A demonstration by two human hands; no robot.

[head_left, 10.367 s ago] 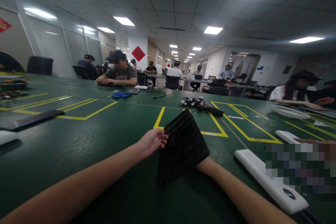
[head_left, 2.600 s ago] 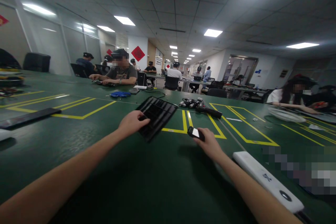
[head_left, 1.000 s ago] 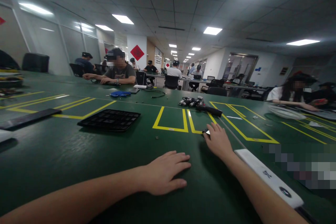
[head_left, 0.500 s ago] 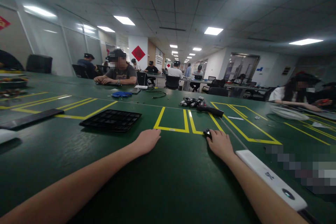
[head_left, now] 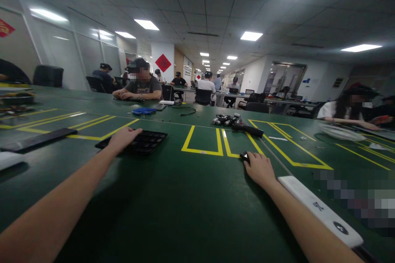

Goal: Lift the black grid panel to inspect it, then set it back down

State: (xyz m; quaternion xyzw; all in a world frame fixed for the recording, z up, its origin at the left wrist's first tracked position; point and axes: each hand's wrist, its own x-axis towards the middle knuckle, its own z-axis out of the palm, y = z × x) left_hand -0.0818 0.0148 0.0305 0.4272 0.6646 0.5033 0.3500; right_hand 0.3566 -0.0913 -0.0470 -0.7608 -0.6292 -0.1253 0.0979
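1. At the far left edge of the scene, a white block (head_left: 10, 161) lies partly cut off by the view, on the green worktop (head_left: 173, 207).
2. Just beyond it, a long black bar (head_left: 38, 139) lies at a slant, its right end close to yellow tape lines (head_left: 92, 137).
3. The left hand (head_left: 124, 138) is over the left part of the black tray, palm down, fingers pointing right; the view is poor here, so I cannot tell whether it grips the edge or only rests there.
4. The black tray (head_left: 151, 143), divided into small compartments, lies flat on the left side of the worktop.
5. Beyond the tray, a person (head_left: 149, 87) in a dark cap and grey shirt sits at the far edge, behind a blue bundle (head_left: 143, 111).
6. Right of the tray, a yellow tape outline (head_left: 202, 152) is stuck to the worktop.
7. Farther back lies a cluster of silver and black parts (head_left: 226, 119), with a black tube (head_left: 248, 130) just to its right.
8. The right hand (head_left: 259, 168) has its fingers curled around a small black gadget (head_left: 244, 156), low over the worktop.
9. Near right, a white bar (head_left: 319, 209) with a round dark button slants beside the right forearm.
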